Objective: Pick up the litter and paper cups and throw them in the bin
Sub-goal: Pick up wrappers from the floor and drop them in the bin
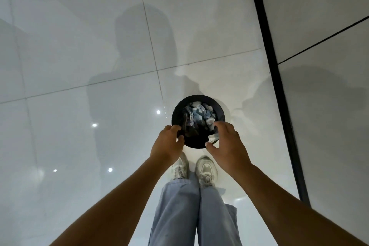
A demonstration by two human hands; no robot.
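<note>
two hands, left hand [167, 142] and right hand [227, 142], grip one litter-filled bin [176, 113].

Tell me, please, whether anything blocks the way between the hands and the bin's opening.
Nothing visible does. The left hand grips the near rim of the bin, the right hand hovers over its near right edge, and crumpled litter already lies inside the open mouth.

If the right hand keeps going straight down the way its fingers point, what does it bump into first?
Probably the black bin. The right hand sits over its near right rim, fingers curled down toward the crumpled paper inside. From above, depth is hard to judge, so rim or paper could come first.
</note>
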